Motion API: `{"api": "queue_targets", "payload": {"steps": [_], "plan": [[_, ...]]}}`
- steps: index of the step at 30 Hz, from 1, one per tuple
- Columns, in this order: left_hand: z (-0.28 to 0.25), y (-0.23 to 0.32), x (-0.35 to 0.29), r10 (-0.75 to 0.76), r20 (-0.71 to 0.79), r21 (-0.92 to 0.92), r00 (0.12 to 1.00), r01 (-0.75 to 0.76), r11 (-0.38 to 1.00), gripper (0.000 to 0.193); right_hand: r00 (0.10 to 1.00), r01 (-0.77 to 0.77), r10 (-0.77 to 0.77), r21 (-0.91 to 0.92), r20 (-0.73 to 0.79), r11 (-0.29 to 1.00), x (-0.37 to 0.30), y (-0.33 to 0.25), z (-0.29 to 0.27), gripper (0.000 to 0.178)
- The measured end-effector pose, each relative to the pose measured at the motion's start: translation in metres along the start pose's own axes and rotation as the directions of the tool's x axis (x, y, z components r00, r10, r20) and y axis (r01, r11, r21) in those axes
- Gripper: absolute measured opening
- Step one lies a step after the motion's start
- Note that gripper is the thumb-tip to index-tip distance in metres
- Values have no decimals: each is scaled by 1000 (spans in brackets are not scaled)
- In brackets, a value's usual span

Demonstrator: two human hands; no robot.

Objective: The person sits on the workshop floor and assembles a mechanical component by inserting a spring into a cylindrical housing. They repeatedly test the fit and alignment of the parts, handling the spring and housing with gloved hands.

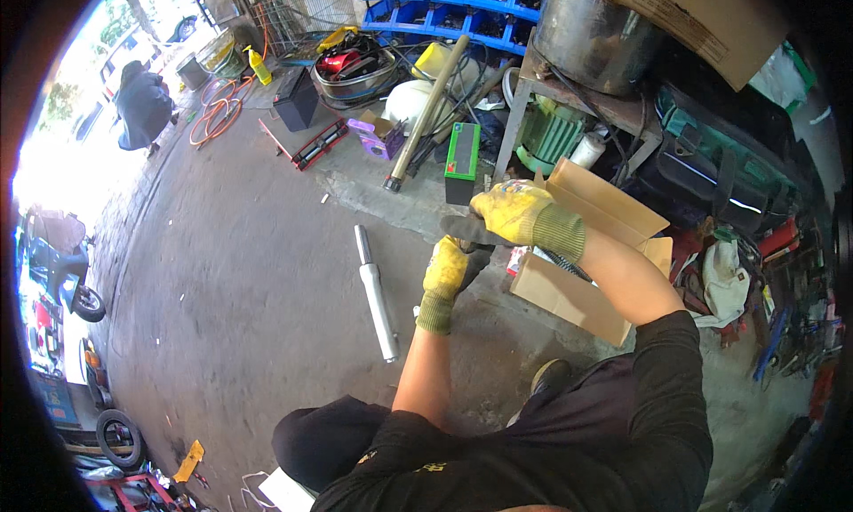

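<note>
Both hands wear yellow work gloves with dark palms and knitted cuffs, and they meet in front of me. My left hand [447,269] points up with its fingers bent together. Just above it, my right hand [515,212] reaches across from the right, its dark fingers closed near the left fingertips. Whatever lies between them is hidden by the gloves. On the floor to the left lies a silver telescopic tube [377,303], like a motorcycle fork leg. Beneath my right forearm stands an open cardboard box [569,300] with a dark coiled thing [564,265] partly showing.
A green-and-black battery [462,161] stands beyond my hands, beside a long metal pipe [431,112]. Blue parts bins [449,14] line the back. A metal bench [524,90] carries a large pot [591,41]. At far left are a crouching person [142,108] and a motorcycle [58,259].
</note>
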State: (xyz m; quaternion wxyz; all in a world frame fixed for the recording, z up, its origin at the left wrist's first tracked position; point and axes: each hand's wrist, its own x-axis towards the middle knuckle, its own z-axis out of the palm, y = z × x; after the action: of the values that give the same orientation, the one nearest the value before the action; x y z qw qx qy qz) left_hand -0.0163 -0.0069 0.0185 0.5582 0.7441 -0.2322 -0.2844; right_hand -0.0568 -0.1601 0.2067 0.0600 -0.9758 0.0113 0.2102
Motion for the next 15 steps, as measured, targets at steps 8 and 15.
{"api": "queue_targets", "payload": {"steps": [8, 15], "plan": [[7, -7, 4, 325, -74, 145, 943, -312, 939, 23, 917, 382, -312, 323, -248, 866, -3, 18, 5, 44], [4, -5, 1, 294, 17, 18, 956, -294, 956, 27, 986, 167, -167, 153, -17, 974, -1, 7, 2, 49]]}}
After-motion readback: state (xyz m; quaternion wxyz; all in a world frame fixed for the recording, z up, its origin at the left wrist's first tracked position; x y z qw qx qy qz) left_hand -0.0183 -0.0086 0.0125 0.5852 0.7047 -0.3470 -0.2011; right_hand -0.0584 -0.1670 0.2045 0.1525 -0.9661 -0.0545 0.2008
